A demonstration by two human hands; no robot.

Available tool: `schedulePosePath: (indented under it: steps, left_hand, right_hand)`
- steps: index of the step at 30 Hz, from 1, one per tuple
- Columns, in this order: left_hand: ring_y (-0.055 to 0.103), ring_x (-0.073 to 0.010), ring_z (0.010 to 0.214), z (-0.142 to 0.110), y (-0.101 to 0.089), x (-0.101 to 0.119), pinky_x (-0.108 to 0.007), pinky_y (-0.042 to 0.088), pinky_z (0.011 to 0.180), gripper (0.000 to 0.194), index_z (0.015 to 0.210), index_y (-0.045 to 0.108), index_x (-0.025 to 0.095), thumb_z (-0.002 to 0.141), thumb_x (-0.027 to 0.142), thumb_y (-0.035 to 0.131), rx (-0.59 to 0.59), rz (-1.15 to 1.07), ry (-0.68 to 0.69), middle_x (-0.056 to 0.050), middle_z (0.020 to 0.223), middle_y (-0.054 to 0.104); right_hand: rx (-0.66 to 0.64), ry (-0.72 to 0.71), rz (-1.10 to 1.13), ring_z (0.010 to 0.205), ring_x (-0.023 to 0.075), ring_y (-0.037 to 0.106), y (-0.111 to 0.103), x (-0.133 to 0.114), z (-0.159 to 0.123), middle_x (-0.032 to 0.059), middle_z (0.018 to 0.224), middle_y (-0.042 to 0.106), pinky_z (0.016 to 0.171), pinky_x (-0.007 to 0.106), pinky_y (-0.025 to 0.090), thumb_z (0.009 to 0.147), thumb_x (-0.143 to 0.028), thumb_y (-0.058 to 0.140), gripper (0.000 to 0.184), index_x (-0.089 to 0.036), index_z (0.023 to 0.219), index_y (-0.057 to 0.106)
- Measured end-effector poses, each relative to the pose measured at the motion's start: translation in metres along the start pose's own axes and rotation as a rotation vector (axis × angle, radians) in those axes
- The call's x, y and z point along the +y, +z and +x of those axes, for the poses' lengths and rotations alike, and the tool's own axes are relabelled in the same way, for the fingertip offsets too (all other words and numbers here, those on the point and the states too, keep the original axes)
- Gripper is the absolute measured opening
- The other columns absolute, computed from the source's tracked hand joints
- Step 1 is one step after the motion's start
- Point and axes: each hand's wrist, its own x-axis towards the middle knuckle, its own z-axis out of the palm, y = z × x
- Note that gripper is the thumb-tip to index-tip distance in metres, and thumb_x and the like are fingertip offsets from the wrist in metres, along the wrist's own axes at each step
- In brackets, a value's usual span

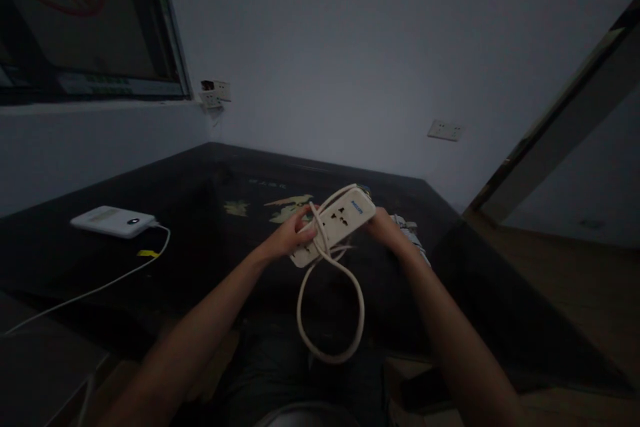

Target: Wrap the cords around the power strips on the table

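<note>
My left fingers (306, 235) pinch power strip (334, 225), probably steadying its wrapped cord (321, 233) | my right hand (381, 223) at far end, fingers hidden: can't tell

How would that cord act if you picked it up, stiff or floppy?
Probably a bit springy: the cord makes a wide, round loop. It should bend fairly easily too, since it curves around the power strip. It looks thick, so sharp folds might resist.

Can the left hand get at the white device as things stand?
Probably yes, once freed: the left hand holds the power strip, but nothing visible stands between it and the white device.
</note>
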Motion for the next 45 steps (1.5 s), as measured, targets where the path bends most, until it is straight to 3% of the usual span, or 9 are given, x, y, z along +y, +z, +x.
schedulePosePath:
  steps: [3,9,16,24,29,35,38,41,45]
  left_hand:
    - [0.060,-0.0151,0.059,0.005,-0.003,-0.001,-0.021,0.045,0.054,0.072,0.120,0.048,0.018,0.060,0.047,0.077,0.169,-0.022,0.051,-0.002,0.072,0.064]
    - [0.060,-0.0136,0.052,0.013,-0.009,-0.008,-0.021,0.045,0.050,0.067,0.122,0.046,0.019,0.066,0.040,0.075,0.374,0.013,0.033,0.001,0.071,0.066]
    - [0.062,-0.0140,0.056,0.017,-0.009,-0.014,-0.023,0.048,0.054,0.061,0.126,0.049,0.017,0.072,0.037,0.071,0.535,-0.074,0.088,-0.001,0.073,0.068]
    - [0.066,-0.0160,0.075,0.019,-0.013,-0.002,-0.023,0.051,0.059,0.070,0.144,0.030,0.028,0.082,0.025,0.060,0.707,-0.141,0.150,-0.007,0.106,0.068]
    - [0.064,-0.0140,0.072,0.023,-0.024,-0.008,-0.021,0.049,0.058,0.051,0.127,0.053,0.022,0.077,0.027,0.063,0.740,-0.108,0.143,-0.004,0.101,0.068]
    - [0.063,-0.0156,0.066,0.024,-0.021,-0.017,-0.026,0.050,0.060,0.041,0.114,0.057,0.017,0.077,0.034,0.064,0.684,-0.078,0.095,-0.005,0.086,0.069]
    - [0.062,-0.0160,0.071,0.024,-0.018,-0.020,-0.025,0.048,0.064,0.035,0.103,0.062,0.015,0.074,0.034,0.067,0.664,0.051,0.096,-0.004,0.081,0.067]
    - [0.061,-0.0160,0.074,0.023,-0.019,-0.021,-0.025,0.047,0.068,0.031,0.096,0.064,0.014,0.073,0.035,0.068,0.672,0.186,0.136,-0.004,0.082,0.067]
    - [0.061,-0.0165,0.076,0.021,-0.020,-0.021,-0.025,0.046,0.070,0.031,0.097,0.065,0.013,0.076,0.036,0.064,0.644,0.289,0.152,-0.006,0.087,0.068]
  right_hand:
    - [-0.170,-0.023,-0.031,0.085,0.0234,0.066,-0.027,0.010,-0.014,0.0050,0.089,0.074,0.080,0.034,0.047,0.072,-0.029,0.068,0.016,-0.022,0.084,0.074]
    - [-0.022,0.064,-0.023,0.084,0.0247,0.066,-0.061,0.018,-0.044,0.0069,0.091,0.073,0.076,0.035,0.049,0.076,-0.039,0.063,0.026,-0.020,0.092,0.073]
    - [-0.061,0.067,-0.005,0.077,0.0214,0.066,-0.046,0.015,-0.083,0.0057,0.088,0.073,0.069,0.031,0.050,0.082,-0.036,0.057,0.027,-0.023,0.097,0.073]
    - [-0.123,0.238,0.383,0.061,0.0182,0.065,-0.032,0.005,-0.113,0.0044,0.067,0.069,0.059,0.029,0.053,0.078,-0.047,0.062,0.031,-0.019,0.088,0.070]
    - [-0.251,0.273,0.660,0.078,0.0232,0.070,-0.036,-0.002,-0.131,0.0098,0.085,0.073,0.072,0.036,0.055,0.080,-0.057,0.058,0.039,-0.021,0.095,0.066]
    - [-0.470,0.071,0.826,0.099,0.0286,0.067,-0.046,-0.030,-0.135,0.0129,0.115,0.068,0.084,0.044,0.052,0.067,-0.051,0.076,0.067,-0.030,0.127,0.053]
    - [-0.343,0.042,0.549,0.085,0.0240,0.070,-0.044,-0.055,-0.124,0.0090,0.094,0.073,0.074,0.035,0.055,0.079,-0.039,0.069,0.035,-0.028,0.112,0.065]
    - [-0.217,-0.209,0.261,0.072,0.0184,0.064,-0.036,-0.079,-0.110,0.0045,0.076,0.066,0.066,0.030,0.052,0.085,-0.035,0.062,0.014,-0.028,0.091,0.073]
    - [-0.351,-0.545,0.112,0.103,0.0206,0.059,-0.028,-0.104,-0.096,0.0074,0.101,0.064,0.087,0.034,0.049,0.090,-0.027,0.054,0.016,-0.026,0.094,0.069]
